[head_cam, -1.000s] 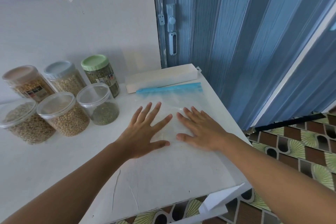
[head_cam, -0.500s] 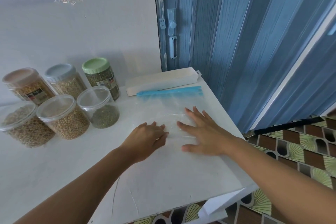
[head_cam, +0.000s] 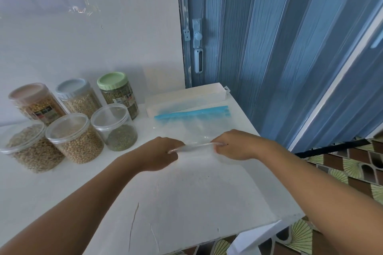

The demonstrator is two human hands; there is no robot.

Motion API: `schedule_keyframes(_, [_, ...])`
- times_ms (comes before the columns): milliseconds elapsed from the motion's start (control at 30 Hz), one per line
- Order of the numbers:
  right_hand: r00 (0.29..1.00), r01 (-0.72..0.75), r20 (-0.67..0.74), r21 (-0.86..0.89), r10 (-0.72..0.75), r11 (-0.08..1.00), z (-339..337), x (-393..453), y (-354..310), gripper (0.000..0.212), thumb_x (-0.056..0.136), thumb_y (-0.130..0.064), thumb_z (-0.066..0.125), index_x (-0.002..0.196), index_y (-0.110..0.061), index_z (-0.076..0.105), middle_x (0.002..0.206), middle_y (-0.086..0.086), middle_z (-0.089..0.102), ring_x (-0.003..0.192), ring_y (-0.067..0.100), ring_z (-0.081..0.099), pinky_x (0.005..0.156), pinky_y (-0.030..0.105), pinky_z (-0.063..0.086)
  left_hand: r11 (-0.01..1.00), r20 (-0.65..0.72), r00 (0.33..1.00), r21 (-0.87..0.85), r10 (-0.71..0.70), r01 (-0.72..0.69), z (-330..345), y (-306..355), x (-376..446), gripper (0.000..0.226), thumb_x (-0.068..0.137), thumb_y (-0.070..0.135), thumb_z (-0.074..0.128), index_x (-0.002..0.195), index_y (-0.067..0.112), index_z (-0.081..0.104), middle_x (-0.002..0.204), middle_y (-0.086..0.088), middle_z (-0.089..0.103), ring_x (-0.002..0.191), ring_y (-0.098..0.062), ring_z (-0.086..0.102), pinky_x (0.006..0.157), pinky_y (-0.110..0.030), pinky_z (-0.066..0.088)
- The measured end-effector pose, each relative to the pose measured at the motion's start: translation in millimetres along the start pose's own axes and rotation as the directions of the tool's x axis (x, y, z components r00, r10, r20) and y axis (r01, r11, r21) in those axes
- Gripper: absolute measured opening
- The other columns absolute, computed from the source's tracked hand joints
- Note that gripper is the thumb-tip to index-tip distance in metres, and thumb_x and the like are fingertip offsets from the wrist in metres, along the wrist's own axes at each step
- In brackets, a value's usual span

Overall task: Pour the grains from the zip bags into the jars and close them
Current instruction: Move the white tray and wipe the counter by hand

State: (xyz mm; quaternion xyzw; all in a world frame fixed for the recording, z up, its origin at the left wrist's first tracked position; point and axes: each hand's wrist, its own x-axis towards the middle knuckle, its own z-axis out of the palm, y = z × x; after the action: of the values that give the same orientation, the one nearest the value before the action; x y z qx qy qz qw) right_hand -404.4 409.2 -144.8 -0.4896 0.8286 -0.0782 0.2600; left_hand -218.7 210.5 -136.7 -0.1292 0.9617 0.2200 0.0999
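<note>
I am pinching the near edge of the clear blue-zipped plastic bag (head_cam: 192,128) with my left hand (head_cam: 160,154) and right hand (head_cam: 236,145), both clamped, on the white table (head_cam: 196,198).

No text, brand or number can be read anywhere. The pink-lidded jar (head_cam: 37,101) and the green-lidded jar (head_cam: 118,91) each carry a printed label, but the print is too small and blurred to make out. A small tag hangs on the green-lidded jar's front, equally illegible.
</note>
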Motion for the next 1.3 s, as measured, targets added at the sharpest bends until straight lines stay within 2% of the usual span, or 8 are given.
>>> schedule_keyframes(100, [0.999, 0.043, -0.014, 0.050, -0.042, 0.998, -17.5, -0.3, 3.4, 0.030, 0.097, -0.043, 0.059, 0.074, -0.023, 0.061, 0.076, -0.009, 0.053, 0.072, 0.014, 0.046, 0.069, 0.038, 0.040, 0.973, 0.161, 0.985, -0.209, -0.068, 0.102, -25.7, 2.5, -1.2, 0.034, 0.103, 0.010, 0.058, 0.131, 0.028, 0.067, 0.120, 0.013, 0.067, 0.117, -0.014, 0.059, 0.101, -0.027, 0.040])
schedule_keyframes(200, [0.997, 0.035, -0.072, 0.041, -0.032, 0.999, -37.0, -8.0, 7.9, 0.042, 0.091, -0.056, 0.073, 0.128, -0.037, 0.071, 0.121, -0.024, 0.066, 0.109, 0.004, 0.058, 0.096, 0.028, 0.047, 0.869, 0.272, 0.960, -0.455, -0.074, 0.196, -44.3, -5.6, -5.8, 0.028, 0.100, 0.007, 0.062, 0.118, 0.026, 0.073, 0.113, 0.016, 0.076, 0.111, -0.003, 0.066, 0.101, -0.017, 0.044])
schedule_keyframes(300, [0.994, 0.038, -0.105, 0.205, -0.016, 0.978, -42.1, -3.0, 12.2, 0.054, 0.083, -0.054, 0.082, 0.133, -0.037, 0.068, 0.131, -0.025, 0.065, 0.118, 0.003, 0.060, 0.096, 0.022, 0.045, 0.787, 0.293, 0.955, -0.576, -0.053, 0.221, -52.6, -19.6, -6.8, 0.029, 0.100, 0.005, 0.063, 0.123, 0.019, 0.074, 0.121, 0.007, 0.076, 0.115, -0.011, 0.068, 0.105, -0.020, 0.048])
schedule_keyframes(433, [0.972, 0.025, -0.217, 0.473, 0.089, 0.881, -41.3, 11.9, 13.2, 0.059, 0.071, -0.045, 0.094, 0.122, -0.041, 0.065, 0.126, -0.019, 0.060, 0.121, 0.004, 0.054, 0.089, 0.023, 0.046, 0.809, 0.151, 0.979, -0.554, -0.135, 0.197, -58.1, -33.1, -2.7, 0.020, 0.092, 0.029, 0.075, 0.112, 0.024, 0.073, 0.113, 0.011, 0.074, 0.109, -0.006, 0.066, 0.117, -0.036, 0.039])
schedule_keyframes(767, [0.890, -0.092, -0.179, 0.831, 0.420, 0.549, -23.0, 45.0, 18.7, 0.102, 0.064, -0.036, 0.100, 0.147, -0.029, 0.042, 0.133, 0.001, 0.052, 0.100, 0.009, 0.056, 0.071, 0.030, 0.046, 0.794, -0.209, 0.863, -0.534, -0.459, 0.293, -50.1, -52.3, 34.5, 0.052, 0.075, 0.039, 0.092, 0.112, 0.018, 0.063, 0.120, -0.002, 0.059, 0.102, -0.021, 0.059, 0.068, -0.027, 0.042])
schedule_keyframes(933, [0.842, -0.149, -0.264, 0.724, 0.470, 0.674, -12.8, 60.8, 23.7, 0.121, 0.066, -0.044, 0.097, 0.160, -0.025, 0.023, 0.156, 0.001, 0.042, 0.133, 0.023, 0.047, 0.098, 0.035, 0.045, 0.830, -0.226, 0.837, -0.403, -0.499, 0.386, -39.6, -54.6, 50.0, 0.066, 0.076, 0.048, 0.089, 0.122, 0.016, 0.055, 0.114, -0.002, 0.056, 0.097, -0.022, 0.059, 0.071, -0.033, 0.048])
schedule_keyframes(1100, [0.831, -0.267, -0.349, 0.435, 0.434, 0.860, -9.9, 62.7, 21.3, 0.111, 0.073, -0.061, 0.087, 0.157, -0.024, 0.024, 0.147, 0.005, 0.048, 0.134, 0.032, 0.048, 0.092, 0.039, 0.046, 0.920, -0.375, 0.848, -0.043, -0.376, 0.389, -19.2, -48.0, 56.5, 0.075, 0.088, 0.058, 0.074, 0.143, 0.019, 0.041, 0.131, -0.011, 0.059, 0.111, -0.029, 0.062, 0.089, -0.042, 0.055])
schedule_keyframes(1300, [0.798, -0.106, -0.601, -0.076, 0.039, 0.992, 5.7, 60.3, 1.7, 0.075, 0.100, -0.055, 0.056, 0.163, -0.027, 0.026, 0.163, 0.009, 0.030, 0.149, 0.033, 0.029, 0.120, 0.044, 0.030, 0.970, -0.341, 0.940, 0.233, 0.020, 0.064, 12.3, -30.3, 51.5, 0.075, 0.103, 0.069, 0.025, 0.166, 0.033, 0.008, 0.174, 0.001, 0.006, 0.161, -0.023, -0.001, 0.130, -0.043, 0.004])
